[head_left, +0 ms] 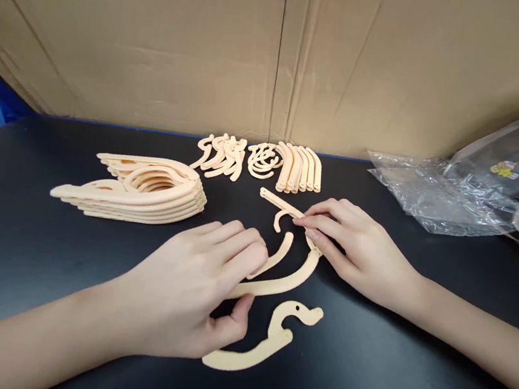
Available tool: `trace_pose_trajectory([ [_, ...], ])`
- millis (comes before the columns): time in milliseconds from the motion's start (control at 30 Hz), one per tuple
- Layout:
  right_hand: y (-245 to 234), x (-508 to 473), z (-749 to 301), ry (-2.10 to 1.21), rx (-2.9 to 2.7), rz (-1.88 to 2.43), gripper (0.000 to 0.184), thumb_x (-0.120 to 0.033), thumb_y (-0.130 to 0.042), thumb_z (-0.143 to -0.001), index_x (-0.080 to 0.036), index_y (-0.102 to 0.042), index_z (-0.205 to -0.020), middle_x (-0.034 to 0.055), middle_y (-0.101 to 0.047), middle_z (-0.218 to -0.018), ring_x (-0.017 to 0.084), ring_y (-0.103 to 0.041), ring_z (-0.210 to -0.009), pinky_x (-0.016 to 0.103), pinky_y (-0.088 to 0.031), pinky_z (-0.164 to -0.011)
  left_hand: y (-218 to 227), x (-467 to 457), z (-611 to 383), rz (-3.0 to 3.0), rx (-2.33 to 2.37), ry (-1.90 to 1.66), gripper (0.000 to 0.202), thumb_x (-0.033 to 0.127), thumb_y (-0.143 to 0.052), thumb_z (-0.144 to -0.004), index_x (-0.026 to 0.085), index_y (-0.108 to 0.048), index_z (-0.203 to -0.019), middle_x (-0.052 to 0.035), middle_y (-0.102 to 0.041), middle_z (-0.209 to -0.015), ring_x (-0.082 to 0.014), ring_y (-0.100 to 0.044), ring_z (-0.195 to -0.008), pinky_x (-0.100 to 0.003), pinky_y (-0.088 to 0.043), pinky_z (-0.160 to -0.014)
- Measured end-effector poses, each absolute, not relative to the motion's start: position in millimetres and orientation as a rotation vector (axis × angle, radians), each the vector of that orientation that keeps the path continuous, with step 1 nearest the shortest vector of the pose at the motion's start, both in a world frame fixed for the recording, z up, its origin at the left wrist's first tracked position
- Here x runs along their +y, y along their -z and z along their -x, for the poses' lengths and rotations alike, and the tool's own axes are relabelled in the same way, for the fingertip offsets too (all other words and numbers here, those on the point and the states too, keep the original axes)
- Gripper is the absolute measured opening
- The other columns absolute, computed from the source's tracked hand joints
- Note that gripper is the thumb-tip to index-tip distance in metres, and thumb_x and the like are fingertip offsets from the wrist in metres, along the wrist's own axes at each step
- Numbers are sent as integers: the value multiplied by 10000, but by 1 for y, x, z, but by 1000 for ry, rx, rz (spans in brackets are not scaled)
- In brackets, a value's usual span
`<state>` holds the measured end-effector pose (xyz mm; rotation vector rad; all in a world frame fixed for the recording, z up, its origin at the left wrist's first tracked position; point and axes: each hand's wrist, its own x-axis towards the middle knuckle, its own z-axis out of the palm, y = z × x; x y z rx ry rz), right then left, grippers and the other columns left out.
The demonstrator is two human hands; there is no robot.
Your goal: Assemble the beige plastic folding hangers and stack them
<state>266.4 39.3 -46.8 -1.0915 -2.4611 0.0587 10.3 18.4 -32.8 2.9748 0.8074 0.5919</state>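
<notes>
In front of me, a cream plastic folding hanger [296, 278] lies open, one curved arm toward me and one toward the back. My left hand [191, 288] is closed on the end of the near arm, its thumb below and fingers curled above. My right hand [354, 241] pinches the far arm [282, 203] with thumb and fingertips near the joint, which it partly hides. A small curved strip [276, 259] and a small hook-shaped piece [279, 220] sit inside the hanger's curve. Nearer me lie a hook piece [277, 321] and a curved strip [247, 358], overlapping at one end.
At left is a stack of folded hangers [161, 202]. Toward the back lie hook pieces [221, 155], small curved pieces [261, 159] and a row of arms [299, 169]. Clear plastic bags [445, 193] rest at right on the black table [359, 378]; cardboard [166, 37] stands behind.
</notes>
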Motion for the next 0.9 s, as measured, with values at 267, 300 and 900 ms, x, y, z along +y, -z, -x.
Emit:
trace_pose_trajectory([
  [267,45,39,-268,-75,-2512,997,322,-155,-421,-1006,-151,-669,-1211,91,-676,-1097,209,-580,-912,387,-432,-794,36,25,-7,-3067,909,-618,250,21,-428,-819,164,-499,-1012,-56,-624,-1011,-209,-558,-864,-325,-450,-692],
  [300,45,39,-268,-82,-2516,984,328,-149,-418,-1005,-155,-659,-1228,87,-678,-1093,211,-584,-922,387,-428,-793,36,25,-8,-3089,979,-632,231,43,-435,-848,157,-508,-1036,-59,-624,-1008,-212,-565,-855,-325,-456,-686],
  [900,42,35,-269,-276,-2556,696,338,-194,-404,-1031,-168,-561,-1328,76,-702,-1084,184,-620,-914,348,-474,-814,36,20,-12,-3135,1342,-650,250,211,-443,-971,120,-639,-1097,-96,-680,-1049,-247,-674,-828,-365,-529,-643],
])
